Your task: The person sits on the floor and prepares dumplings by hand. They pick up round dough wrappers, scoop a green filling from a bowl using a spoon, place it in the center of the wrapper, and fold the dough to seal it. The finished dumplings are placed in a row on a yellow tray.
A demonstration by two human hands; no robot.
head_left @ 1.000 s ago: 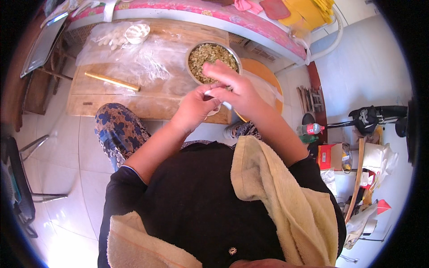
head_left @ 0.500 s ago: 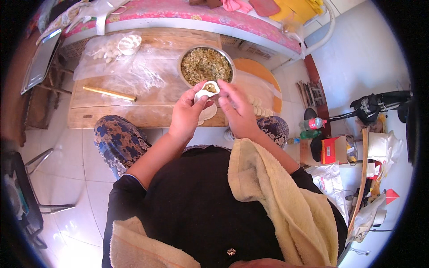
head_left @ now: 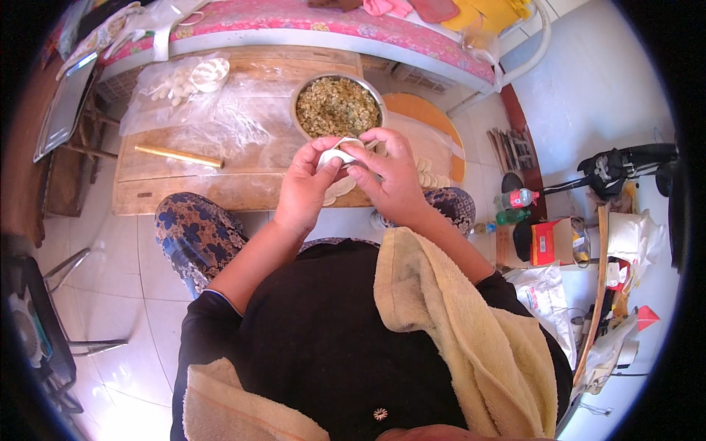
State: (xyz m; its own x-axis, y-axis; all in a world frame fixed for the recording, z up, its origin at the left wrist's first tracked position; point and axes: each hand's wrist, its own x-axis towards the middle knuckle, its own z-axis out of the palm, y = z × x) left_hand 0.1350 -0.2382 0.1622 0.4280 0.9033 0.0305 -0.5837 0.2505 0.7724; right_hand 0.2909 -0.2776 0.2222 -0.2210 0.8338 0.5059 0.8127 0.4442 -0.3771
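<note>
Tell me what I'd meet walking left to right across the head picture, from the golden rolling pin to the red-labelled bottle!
Golden rolling pin, left hand, white dough wrapper, right hand, pale dough pieces, red-labelled bottle.

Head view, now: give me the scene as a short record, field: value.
left grip: holds a white dough wrapper
right grip: fingers at the wrapper's right side; pinch unclear
ahead of hands: metal bowl of chopped filling
table left: golden rod, lying flat
table far left: white bowl beside pale dough pieces
right of table: round orange board, partly covered
surface: wooden table
worn: yellow towel over black top
</note>
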